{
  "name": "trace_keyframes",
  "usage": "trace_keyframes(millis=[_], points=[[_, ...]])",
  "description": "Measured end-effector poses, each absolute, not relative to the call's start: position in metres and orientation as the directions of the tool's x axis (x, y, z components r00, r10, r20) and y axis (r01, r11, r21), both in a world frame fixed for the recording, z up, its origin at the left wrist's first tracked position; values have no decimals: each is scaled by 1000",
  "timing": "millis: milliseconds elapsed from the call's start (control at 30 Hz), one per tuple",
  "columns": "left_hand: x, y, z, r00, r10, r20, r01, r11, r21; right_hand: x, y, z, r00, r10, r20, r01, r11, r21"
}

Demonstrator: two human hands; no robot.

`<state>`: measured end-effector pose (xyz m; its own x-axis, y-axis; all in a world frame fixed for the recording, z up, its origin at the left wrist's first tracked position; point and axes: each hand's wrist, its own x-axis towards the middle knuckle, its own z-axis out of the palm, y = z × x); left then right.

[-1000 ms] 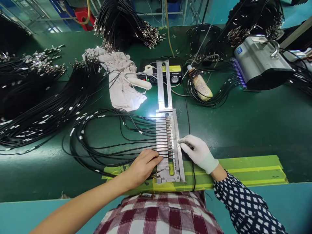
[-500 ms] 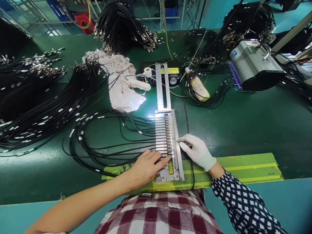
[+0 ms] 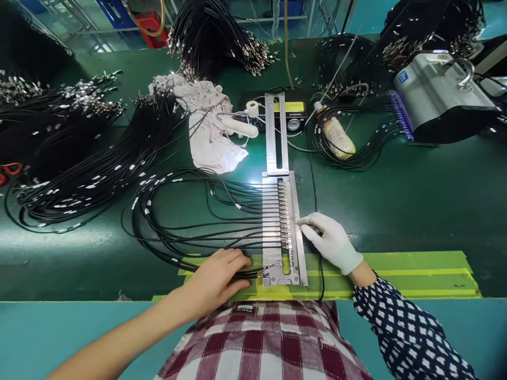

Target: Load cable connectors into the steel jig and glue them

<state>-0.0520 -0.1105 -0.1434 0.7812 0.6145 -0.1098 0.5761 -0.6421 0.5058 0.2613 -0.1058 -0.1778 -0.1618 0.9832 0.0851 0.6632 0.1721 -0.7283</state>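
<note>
A long metal fixture (image 3: 298, 211) lies upright in view on the green table, with several black cables (image 3: 249, 216) laid side by side across it, their small metal ends in its slot. My bare left hand (image 3: 222, 274) is left of the fixture's near end, its fingers curved over a few cables whose ends reach the fixture's lower edge. Its fingertips are partly over the cables. My right hand (image 3: 327, 237), in a white glove, rests at the fixture's right edge with thumb and index finger pinched together; anything between them is too small to make out.
A cable bundle (image 3: 106, 153) spreads at the left. A white cloth (image 3: 209, 142), a black control box (image 3: 297, 108) and a yellowish wrapped bottle (image 3: 338, 138) stand farther back. A metal lamp-like unit (image 3: 439, 100) with purple light is at the right.
My left hand has moved left off the fixture's slot to the loose cables beside its near end. My right hand stays at the fixture's edge. The whole view has shifted slightly.
</note>
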Motion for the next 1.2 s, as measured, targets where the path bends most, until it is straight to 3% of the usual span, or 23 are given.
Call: trace_keyframes(millis=[100, 367, 533, 667, 767, 1200], points=[[-60, -122, -147, 744, 653, -141, 628, -613, 479, 262, -106, -178, -168, 981, 101, 661, 188, -726], [-66, -116, -145, 673, 695, -255, 598, -308, 740, 261, -105, -177, -170, 980, 109, 663, 195, -723], [-67, -117, -142, 638, 756, -149, 544, -305, 782, 260, -105, -175, -163, 980, 110, 672, 192, -715], [-63, -119, -144, 634, 770, 71, 509, -485, 711, 260, -105, -175, -160, 982, 104, 669, 185, -720], [-56, -118, -151, 651, 742, 160, 495, -574, 652, 260, -105, -176, -157, 982, 102, 667, 181, -723], [-36, -105, -168, 811, 551, 195, 457, -807, 374, 260, -105, -175, -159, 982, 99, 639, 179, -748]])
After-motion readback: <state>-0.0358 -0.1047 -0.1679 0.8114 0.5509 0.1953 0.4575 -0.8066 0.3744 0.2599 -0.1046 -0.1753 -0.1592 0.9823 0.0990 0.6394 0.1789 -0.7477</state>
